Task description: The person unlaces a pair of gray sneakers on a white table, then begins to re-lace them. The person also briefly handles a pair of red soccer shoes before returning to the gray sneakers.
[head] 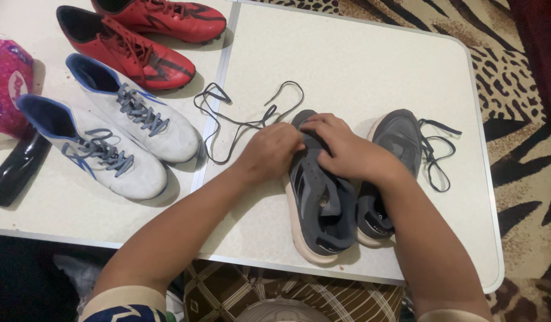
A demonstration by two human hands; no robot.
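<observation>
Both hands on grey mesh sneaker with cream sole (320, 200), lying mid white folding surface (359, 65), long axis running from wearer toward far edge, toe away. Left hand (269, 152) at sneaker's left flank near toe, fingers curled shut, pinching dark loose shoelace (239, 113) trailing left of sneaker. Right hand (347, 152) nearer, fingers bent, pressing tongue area. Matching grey sneaker (397, 140) touching right side. White-and-blue football boots (138, 119), red boots (132, 50) well left of sneaker.
</observation>
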